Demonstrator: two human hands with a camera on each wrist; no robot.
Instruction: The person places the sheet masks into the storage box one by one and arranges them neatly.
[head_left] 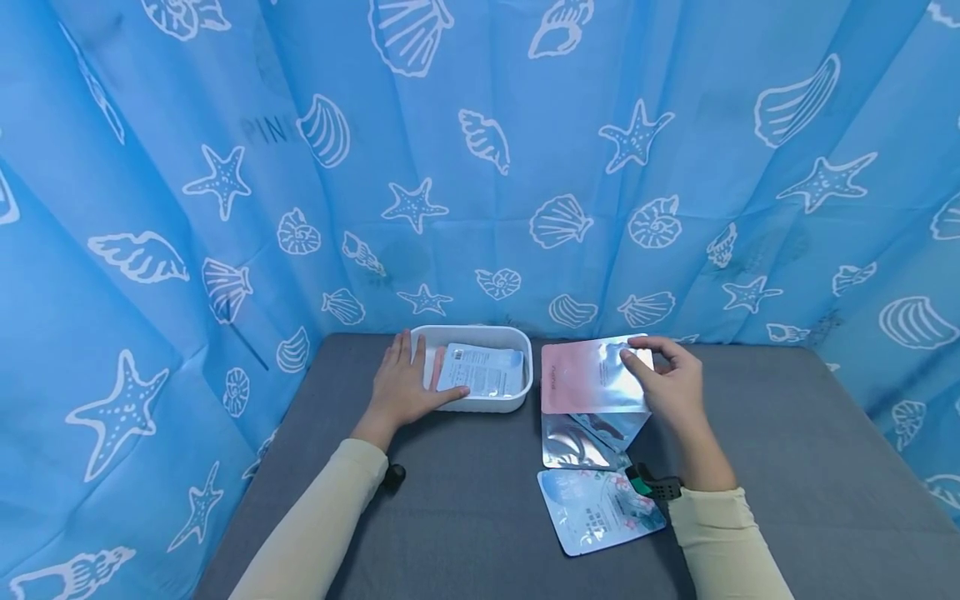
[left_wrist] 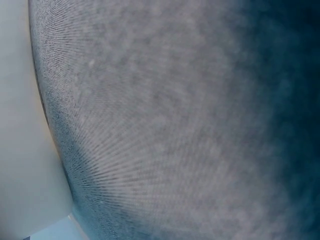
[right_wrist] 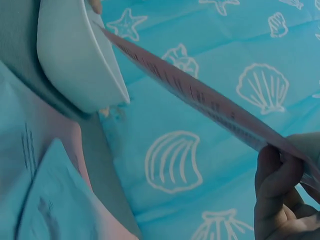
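Right of the white bin and straight-fingered left hand, a pink pouch in the pinching right hand.

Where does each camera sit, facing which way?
Head: on the head, looking forward and down at the grey surface and white bin; left hand, right hand and sleeves show.
Left wrist: worn there, apparently close over the grey surface; a pale shape at left is unclear; no hand shows.
Right wrist: worn there, looking past the pink pouch toward the blue curtain; right hand shows.
Head and right wrist share white bin, pink pouch and blue curtain.
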